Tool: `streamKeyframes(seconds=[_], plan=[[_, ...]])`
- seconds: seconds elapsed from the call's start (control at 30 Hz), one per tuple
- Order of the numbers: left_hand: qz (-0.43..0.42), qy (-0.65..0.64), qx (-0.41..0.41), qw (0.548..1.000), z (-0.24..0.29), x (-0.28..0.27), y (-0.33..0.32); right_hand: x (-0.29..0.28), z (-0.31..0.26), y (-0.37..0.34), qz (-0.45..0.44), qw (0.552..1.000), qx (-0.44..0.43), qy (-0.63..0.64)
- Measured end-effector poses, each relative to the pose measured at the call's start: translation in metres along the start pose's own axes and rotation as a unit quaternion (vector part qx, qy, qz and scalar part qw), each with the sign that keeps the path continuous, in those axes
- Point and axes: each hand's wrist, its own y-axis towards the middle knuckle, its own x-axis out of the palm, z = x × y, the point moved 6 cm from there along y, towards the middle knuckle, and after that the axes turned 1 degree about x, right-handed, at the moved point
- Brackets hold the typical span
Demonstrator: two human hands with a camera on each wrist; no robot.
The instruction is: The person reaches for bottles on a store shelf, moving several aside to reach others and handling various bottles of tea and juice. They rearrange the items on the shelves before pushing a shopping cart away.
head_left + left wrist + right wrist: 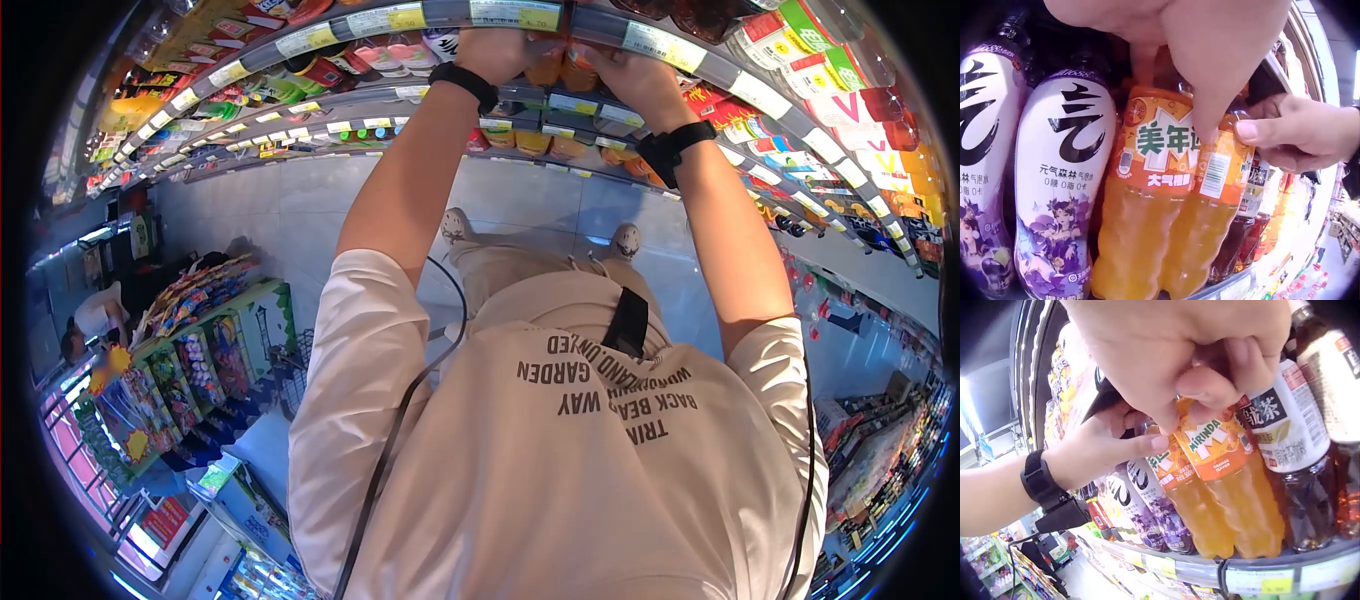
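Two orange soda bottles stand side by side on a shelf, one (pixel 1138 231) left of the other (pixel 1244 506). My left hand (pixel 495 52) (pixel 1210 44) (pixel 1094 450) grips the left bottle near its top, the thumb lying against the label. Around the upper part of the right bottle, my right hand (pixel 640 82) (pixel 1310 131) (pixel 1191 350) has its fingers curled, with the thumb at the bottle's shoulder. Both bottles look upright and close together. The hands hide their caps.
White and purple bottles (pixel 1063 169) stand left of the orange ones, dark tea bottles (pixel 1291 437) to the right. A shelf edge with price labels (pixel 1260 581) runs below. Lower shelves and a tiled floor (pixel 390 200) lie beneath; a product rack (pixel 200 370) stands at the left.
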Motion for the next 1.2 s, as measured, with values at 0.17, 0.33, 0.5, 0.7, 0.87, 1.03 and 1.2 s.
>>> streamKeyframes(seconds=[0.17, 0.33, 0.5, 0.7, 0.87, 1.03, 1.2], plan=[[-0.066, 0.082, 0.034, 0.994, -0.006, -0.001, 0.008, -0.002, 0.0, -0.002, 0.022, 0.999, -0.022, -0.008], [-0.029, 0.324, 0.166, 0.931, 0.011, -0.015, 0.016, 0.002, 0.006, -0.002, 0.006, 0.996, 0.018, -0.087], [-0.053, 0.331, 0.153, 0.93, 0.001, -0.017, 0.017, -0.004, -0.008, -0.023, 0.032, 0.995, 0.082, -0.054], [-0.019, 0.418, 0.099, 0.903, 0.007, -0.009, 0.001, 0.027, -0.02, -0.111, 0.001, 0.992, 0.111, -0.059], [0.13, 0.431, 0.147, 0.881, 0.011, 0.015, -0.048, 0.051, -0.019, -0.176, -0.105, 0.979, -0.04, -0.172], [0.177, 0.343, 0.15, 0.91, -0.004, 0.041, -0.082, 0.043, 0.012, -0.21, -0.215, 0.957, -0.106, -0.166], [0.105, 0.291, 0.082, 0.947, -0.042, 0.088, -0.132, 0.014, 0.037, -0.21, -0.195, 0.956, -0.168, -0.14]])
